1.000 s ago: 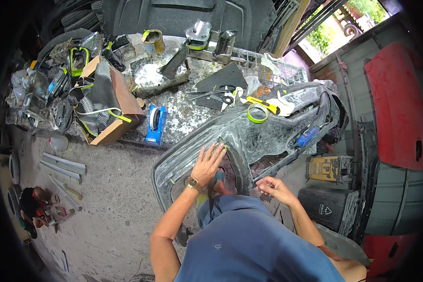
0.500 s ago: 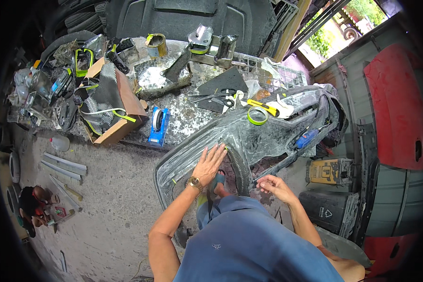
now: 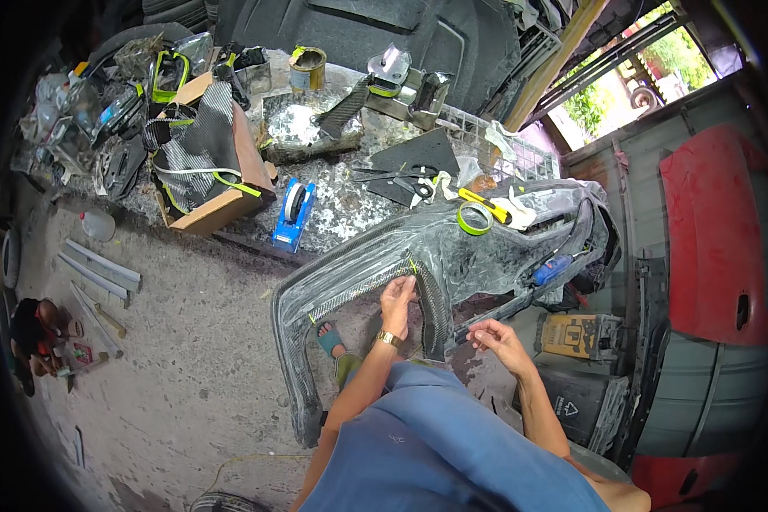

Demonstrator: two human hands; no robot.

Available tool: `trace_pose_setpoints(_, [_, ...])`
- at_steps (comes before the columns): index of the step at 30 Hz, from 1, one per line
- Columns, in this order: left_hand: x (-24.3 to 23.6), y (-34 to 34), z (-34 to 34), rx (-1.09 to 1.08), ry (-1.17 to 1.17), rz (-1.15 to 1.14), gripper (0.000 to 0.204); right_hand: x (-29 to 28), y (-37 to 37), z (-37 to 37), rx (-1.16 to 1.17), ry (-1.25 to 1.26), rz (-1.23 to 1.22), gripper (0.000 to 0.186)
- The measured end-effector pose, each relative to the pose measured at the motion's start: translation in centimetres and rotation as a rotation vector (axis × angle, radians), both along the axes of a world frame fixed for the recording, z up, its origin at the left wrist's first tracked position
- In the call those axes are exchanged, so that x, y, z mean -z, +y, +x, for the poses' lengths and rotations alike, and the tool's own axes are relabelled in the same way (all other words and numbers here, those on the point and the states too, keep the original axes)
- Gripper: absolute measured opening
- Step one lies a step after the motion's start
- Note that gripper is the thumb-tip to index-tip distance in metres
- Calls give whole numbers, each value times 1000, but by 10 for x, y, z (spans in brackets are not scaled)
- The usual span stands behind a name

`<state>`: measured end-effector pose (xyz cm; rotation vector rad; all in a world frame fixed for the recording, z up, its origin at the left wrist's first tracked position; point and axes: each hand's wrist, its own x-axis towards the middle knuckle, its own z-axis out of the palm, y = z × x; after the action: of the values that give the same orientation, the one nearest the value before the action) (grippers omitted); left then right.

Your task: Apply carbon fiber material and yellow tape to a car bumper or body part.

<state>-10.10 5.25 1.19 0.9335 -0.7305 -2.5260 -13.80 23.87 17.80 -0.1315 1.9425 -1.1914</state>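
Note:
A grey, dusty moulded panel (image 3: 474, 266) with a curved arch lies in front of me, its right part reaching past the bench edge. Woven black carbon-fibre cloth (image 3: 438, 314) lines the arch, with small bits of yellow-green tape at its corners. My left hand (image 3: 398, 305) is at the inner edge of that cloth, just below a tape bit, its fingers bent and drawn together. Over the arch's lower right end, my right hand (image 3: 501, 345) hangs apart from the panel with thumb and fingers curled together. Whatever either hand may pinch is too small to see.
On the panel sit a green tape roll (image 3: 474, 218), a yellow cutter knife (image 3: 485, 205) and a blue tool (image 3: 551, 270). Scissors (image 3: 405, 175), a blue tape dispenser (image 3: 293, 215) and a cardboard box (image 3: 222, 205) lie on the bench. Another person (image 3: 38, 337) crouches at the far left.
My left hand has gone from lying flat with fingers spread on the arch to a closed hold at its inner edge. My right hand keeps its curled shape. The view has shifted slightly.

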Motion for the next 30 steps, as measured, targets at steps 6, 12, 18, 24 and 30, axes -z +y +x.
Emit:
trace_pose_setpoints(6, [5, -6, -14, -8, 90, 32, 10, 1, 10, 6, 5, -17, 36, 23])
trace_pose_setpoints(12, [4, -7, -16, 6, 123, 34, 10, 7, 24, 7, 44, -37, 36, 22])
trace_pose_setpoints(18, [23, -9, -13, 62, 109, 14, 11, 4, 18, 2, 41, -34, 22, 22])
trace_pose_setpoints(24, [20, -16, -1, 104, 254, 193, 12, 2, 25, -1, 57, -14, 39, 22])
trace_pose_setpoints(30, [27, -13, -8, 159, 224, 153, 11, 8, 27, 5, 70, -47, 67, 21])
